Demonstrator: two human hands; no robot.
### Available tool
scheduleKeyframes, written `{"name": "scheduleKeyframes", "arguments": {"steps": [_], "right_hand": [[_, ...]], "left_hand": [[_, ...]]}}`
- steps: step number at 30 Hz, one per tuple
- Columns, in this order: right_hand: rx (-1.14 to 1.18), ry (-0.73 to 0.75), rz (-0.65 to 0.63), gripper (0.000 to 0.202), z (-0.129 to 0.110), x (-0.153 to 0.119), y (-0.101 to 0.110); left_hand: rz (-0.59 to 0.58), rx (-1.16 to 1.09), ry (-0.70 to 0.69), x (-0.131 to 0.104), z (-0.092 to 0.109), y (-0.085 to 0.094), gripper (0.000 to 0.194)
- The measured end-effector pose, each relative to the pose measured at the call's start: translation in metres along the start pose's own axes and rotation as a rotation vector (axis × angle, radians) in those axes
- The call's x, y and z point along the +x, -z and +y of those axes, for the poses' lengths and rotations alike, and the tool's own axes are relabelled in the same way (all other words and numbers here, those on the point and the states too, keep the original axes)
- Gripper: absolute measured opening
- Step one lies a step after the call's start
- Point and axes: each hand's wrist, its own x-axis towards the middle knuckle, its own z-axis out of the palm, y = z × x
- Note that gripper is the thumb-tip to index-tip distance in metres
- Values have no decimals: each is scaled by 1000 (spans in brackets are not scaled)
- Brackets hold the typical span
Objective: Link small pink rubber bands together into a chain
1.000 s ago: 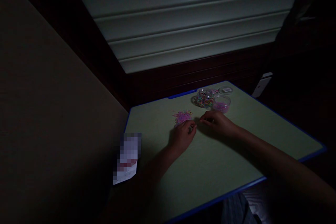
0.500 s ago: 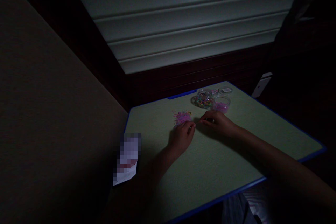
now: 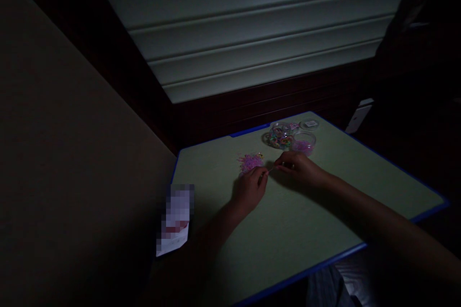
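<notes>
Both hands are over the pale green table (image 3: 288, 230), fingertips pinched and a small gap apart. A thin, pale strand (image 3: 271, 169) runs between them. My left hand (image 3: 252, 189) grips its left end, just in front of a pile of small pink and purple pieces (image 3: 251, 162). My right hand (image 3: 297, 165) grips the other end, in front of a clear round container (image 3: 304, 143) with pink pieces in it. What the strand is made of is too small to tell.
Behind the hands stands another clear container (image 3: 280, 135) with colourful rings, beside a clear lid (image 3: 309, 124). A lit, blurred-out screen (image 3: 176, 220) lies at the table's left edge. A white object (image 3: 359, 116) stands beyond the right back edge.
</notes>
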Motion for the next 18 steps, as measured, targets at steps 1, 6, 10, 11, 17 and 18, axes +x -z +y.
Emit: {"name": "scheduleKeyframes", "arguments": {"steps": [1, 6, 10, 11, 17, 18], "right_hand": [[-6, 2, 5, 22, 0, 0, 0], [-47, 12, 13, 18, -4, -2, 1], [-80, 17, -5, 18, -7, -3, 2], [-89, 15, -7, 18, -8, -3, 2], [-109, 21, -4, 18, -10, -3, 4], [-109, 21, 1, 18, -10, -3, 4]], "left_hand": [[-3, 3, 1, 0, 0, 0, 18], [-21, 17, 2, 0, 2, 1, 19], [-14, 18, 6, 0, 2, 1, 19], [-13, 17, 4, 0, 2, 1, 19], [-28, 25, 4, 0, 4, 3, 20], [-30, 21, 3, 0, 4, 3, 20]]}}
